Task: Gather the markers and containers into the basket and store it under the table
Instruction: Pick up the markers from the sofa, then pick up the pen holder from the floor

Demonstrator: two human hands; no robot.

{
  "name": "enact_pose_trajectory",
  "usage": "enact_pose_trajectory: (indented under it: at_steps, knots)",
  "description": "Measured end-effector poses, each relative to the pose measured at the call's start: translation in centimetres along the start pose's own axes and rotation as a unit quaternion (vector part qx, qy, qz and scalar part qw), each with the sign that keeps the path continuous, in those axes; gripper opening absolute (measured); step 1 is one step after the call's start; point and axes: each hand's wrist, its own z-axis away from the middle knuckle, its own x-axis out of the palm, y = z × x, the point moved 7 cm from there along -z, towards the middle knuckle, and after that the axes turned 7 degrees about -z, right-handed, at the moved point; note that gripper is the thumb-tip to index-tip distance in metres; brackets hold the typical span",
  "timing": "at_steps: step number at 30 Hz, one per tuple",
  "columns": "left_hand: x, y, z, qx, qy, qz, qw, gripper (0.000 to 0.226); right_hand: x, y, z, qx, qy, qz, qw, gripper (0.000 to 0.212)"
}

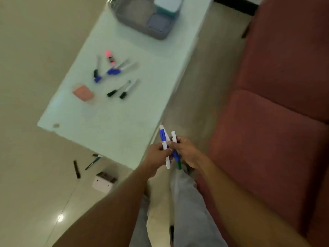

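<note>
The left hand (158,151) pinches a blue-capped white marker (164,145) and the right hand (187,152) grips a small bundle of markers (175,155) just off the near corner of the table (106,118); their print is too blurred to read. The grey basket (140,22), holding two containers (158,24), stands at the table's far end, and loose markers (114,71) with a pink highlighter (110,57) lie mid-table, an orange flat piece (83,92) near the left edge. Pens (76,169) and a white box (104,182) lie on the floor, with a red sofa (276,86) along the right edge.

A pale table (106,113) stands on glossy beige floor tiles (26,68), a dark red cushioned sofa (276,113) just beside it
</note>
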Motion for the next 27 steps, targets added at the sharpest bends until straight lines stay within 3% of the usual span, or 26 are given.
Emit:
enact_pose_trajectory:
  at_steps: [4,7,12,16,23,27]
  knots:
    - [-10.8,-5.0,0.0,-0.009,0.095,0.038,0.995,0.015,10.3,1.7,-4.1,0.033,-0.014,0.061,0.997,0.020]
    - [-16.9,-7.7,-1.4,-0.036,0.164,0.093,0.981,0.023,14.7,2.8,-8.0,0.048,0.009,0.085,0.995,0.012]
    - [-22.5,-9.9,-6.8,-0.050,0.235,0.113,0.964,0.019,16.0,3.0,-15.4,0.056,0.073,0.099,0.991,0.019]
    - [-23.7,-8.8,-11.5,-0.044,0.274,0.124,0.953,0.015,15.7,0.5,-20.5,0.017,0.105,0.142,0.984,0.009]
    - [-26.2,-6.3,-15.5,-0.027,0.367,-0.045,0.929,0.026,17.8,-5.3,-25.4,-0.109,0.123,0.362,0.918,0.029]
    - [-26.5,-7.0,-14.9,-0.001,0.356,-0.120,0.927,0.035,17.7,-5.9,-24.8,-0.175,0.150,0.452,0.862,0.046]
